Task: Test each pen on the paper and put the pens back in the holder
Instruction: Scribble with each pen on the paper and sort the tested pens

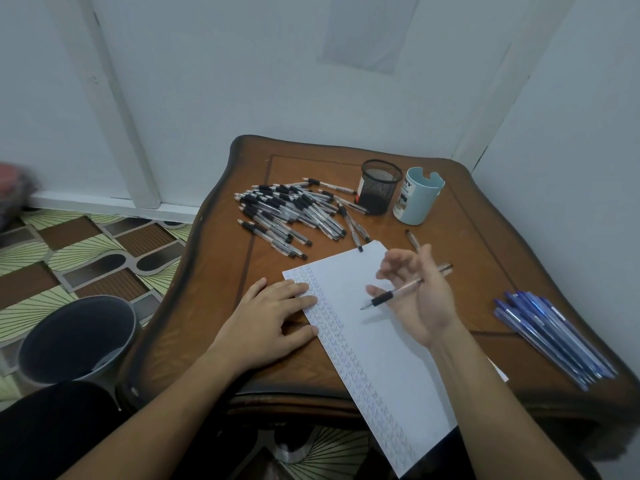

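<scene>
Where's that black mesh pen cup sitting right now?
In the head view, the black mesh cup stands upright near the far edge of the table, pile of black-grip pens on its left, pale blue holder on its right.

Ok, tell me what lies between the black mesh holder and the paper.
Head view: a few clear-barrelled pens lie on the table between the mesh holder and the paper, one reaching its top corner.
</scene>
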